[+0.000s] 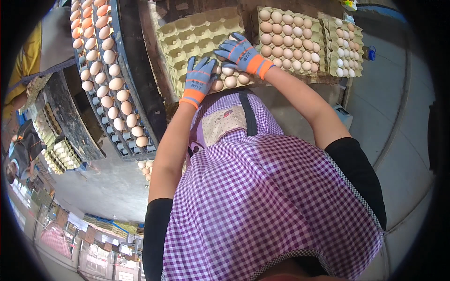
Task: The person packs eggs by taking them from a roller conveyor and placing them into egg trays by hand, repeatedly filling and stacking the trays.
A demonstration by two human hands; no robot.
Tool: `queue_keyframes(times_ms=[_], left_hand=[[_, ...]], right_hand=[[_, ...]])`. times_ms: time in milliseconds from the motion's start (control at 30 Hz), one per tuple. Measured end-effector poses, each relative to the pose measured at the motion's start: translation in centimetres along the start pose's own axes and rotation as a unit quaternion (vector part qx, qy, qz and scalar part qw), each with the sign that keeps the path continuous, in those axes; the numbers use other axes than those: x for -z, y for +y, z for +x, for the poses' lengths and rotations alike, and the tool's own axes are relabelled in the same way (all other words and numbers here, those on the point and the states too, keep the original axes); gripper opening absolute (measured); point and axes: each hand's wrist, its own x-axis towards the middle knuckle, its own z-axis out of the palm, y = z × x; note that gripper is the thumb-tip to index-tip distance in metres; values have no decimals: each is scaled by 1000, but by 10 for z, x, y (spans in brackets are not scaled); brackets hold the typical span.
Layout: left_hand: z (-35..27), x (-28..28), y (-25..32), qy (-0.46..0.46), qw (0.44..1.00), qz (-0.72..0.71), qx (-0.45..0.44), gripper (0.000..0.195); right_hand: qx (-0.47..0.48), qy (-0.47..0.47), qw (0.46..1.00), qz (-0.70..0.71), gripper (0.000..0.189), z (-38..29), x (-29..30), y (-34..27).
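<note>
A pulp egg tray [175,45] lies before me, with bare cups on its left and far side. Pale brown eggs [230,82] fill part of its near right corner. My left hand [199,79], in a grey-blue and orange work glove, is palm down over the tray, its thumb side against the eggs. My right hand [240,54], gloved alike, reaches over the eggs from the right with curled fingers. An egg [232,37] shows just beyond its fingertips. Both palms are hidden, so whether either hand grips an egg is unclear.
A full egg tray [287,41] sits to the right, another filled tray [346,47] beyond it. Along the left runs a dark-framed roller conveyor [123,140] carrying rows of eggs [116,83], some lit from below. Stacked trays [61,154] and another person [23,151] are farther left.
</note>
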Motion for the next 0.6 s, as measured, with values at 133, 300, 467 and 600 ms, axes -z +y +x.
queue_keyframes(times_ms=[133,300,467,600], left_hand=[[-11,8,10,139,960,-199,136,52],[-20,35,20,298,543,-748,239,23],[39,41,47,-37,975,-110,189,53],[67,41,54,-292,943,17,161,53]], right_hand=[[2,2,998,64,35,-2,2,8],[-285,308,675,606,28,-30,23,19],[-297,16,930,215,55,1,29,36],[-256,-131,948,138,55,14,29,35]])
